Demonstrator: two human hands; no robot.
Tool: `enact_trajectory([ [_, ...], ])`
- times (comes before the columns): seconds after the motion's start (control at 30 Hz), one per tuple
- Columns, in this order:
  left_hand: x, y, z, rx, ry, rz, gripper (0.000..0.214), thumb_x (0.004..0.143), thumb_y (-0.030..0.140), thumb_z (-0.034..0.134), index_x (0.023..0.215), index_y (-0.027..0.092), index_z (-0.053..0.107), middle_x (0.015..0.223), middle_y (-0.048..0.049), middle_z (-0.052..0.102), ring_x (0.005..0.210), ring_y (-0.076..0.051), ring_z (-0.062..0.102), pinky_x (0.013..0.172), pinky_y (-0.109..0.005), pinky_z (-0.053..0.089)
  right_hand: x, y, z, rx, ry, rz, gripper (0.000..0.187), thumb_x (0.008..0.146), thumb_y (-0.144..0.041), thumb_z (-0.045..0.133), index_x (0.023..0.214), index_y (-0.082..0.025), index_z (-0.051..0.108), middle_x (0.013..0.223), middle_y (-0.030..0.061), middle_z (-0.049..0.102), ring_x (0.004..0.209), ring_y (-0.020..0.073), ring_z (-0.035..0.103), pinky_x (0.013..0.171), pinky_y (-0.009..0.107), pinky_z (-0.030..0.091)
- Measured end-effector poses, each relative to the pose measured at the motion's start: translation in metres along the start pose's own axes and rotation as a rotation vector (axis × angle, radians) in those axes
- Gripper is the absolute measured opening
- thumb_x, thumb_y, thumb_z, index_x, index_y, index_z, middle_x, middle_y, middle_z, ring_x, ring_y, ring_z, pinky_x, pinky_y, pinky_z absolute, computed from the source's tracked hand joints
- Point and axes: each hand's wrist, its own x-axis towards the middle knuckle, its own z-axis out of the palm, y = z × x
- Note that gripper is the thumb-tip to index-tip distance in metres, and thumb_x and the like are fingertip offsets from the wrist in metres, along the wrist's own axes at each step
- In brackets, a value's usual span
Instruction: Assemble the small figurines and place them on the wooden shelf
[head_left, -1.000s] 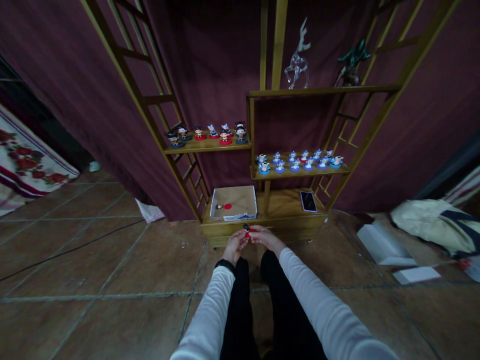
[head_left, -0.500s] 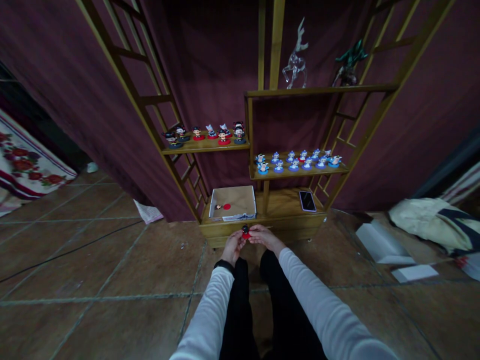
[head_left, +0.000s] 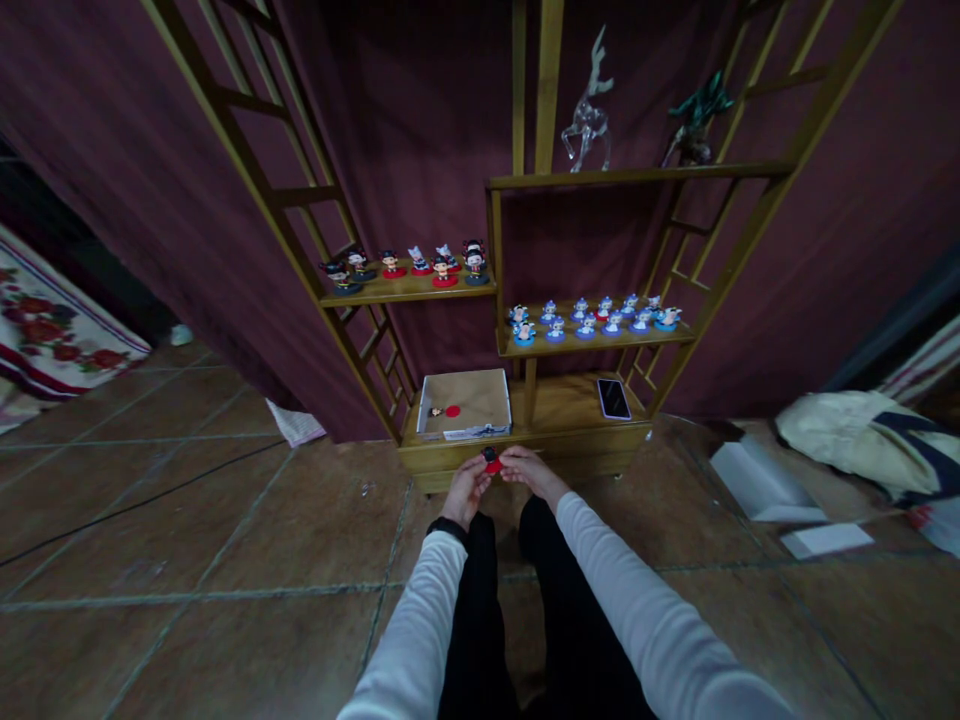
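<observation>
Presently held: one figure (head_left: 491, 461), dark head on a red base, between left hand (head_left: 466, 490) and right hand (head_left: 529, 468). The grip of each is closed on it at the fingertips, just in front of the rack (head_left: 525, 442) and above the floor (head_left: 187, 540)

Risk, as judged: a fingertip hold on so small a piece may slip. A drop onto hard tile could chip it, or part head from base. The dim light makes a loose part easy to lose

Count, left to right:
- rug (head_left: 52, 335), one, patterned, at the far left
- paper (head_left: 296, 422), one sheet, on the floor
- dark figures (head_left: 409, 264), about seven on the left shelf; too small to be sure
- box (head_left: 495, 385), one, holding one dark piece (head_left: 436, 411) beside one red disc (head_left: 453, 410)
- blue figures (head_left: 592, 317), about twelve, in two rows on the right shelf
- deer (head_left: 589, 120), one, clear, on the top shelf
- phone (head_left: 613, 398), one, lying flat
- green ornament (head_left: 694, 115), one
- white cartons (head_left: 757, 480), two, on the floor
- bag (head_left: 855, 440), one, at the far right
</observation>
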Motion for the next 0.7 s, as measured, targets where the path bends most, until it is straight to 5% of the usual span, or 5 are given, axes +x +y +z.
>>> enact_trajectory([
  [0.37,0.0013,-0.0005,0.0008,-0.055,-0.115,0.014,0.031,0.068,0.000,0.057,0.097,0.013,0.061,0.072,-0.0033,0.065,0.059,-0.007,0.059,0.062,-0.018,0.047,0.0002,-0.0024,0.0013,-0.029,-0.073,0.045,0.033,0.065,-0.025,0.071,0.096,-0.020,0.060,0.083,0.0010,0.066,0.067,0.0087,0.061,0.070,0.025,0.051],
  [0.7,0.0024,-0.0019,0.0015,-0.068,-0.034,0.073,0.023,0.067,0.003,0.065,0.087,0.012,0.064,0.079,-0.0057,0.067,0.067,-0.009,0.061,0.066,-0.020,0.046,0.0001,-0.0057,0.0028,0.049,0.010,0.030,0.027,0.071,-0.035,0.066,0.093,-0.021,0.057,0.076,0.0022,0.067,0.064,0.0121,0.064,0.071,0.031,0.053],
])
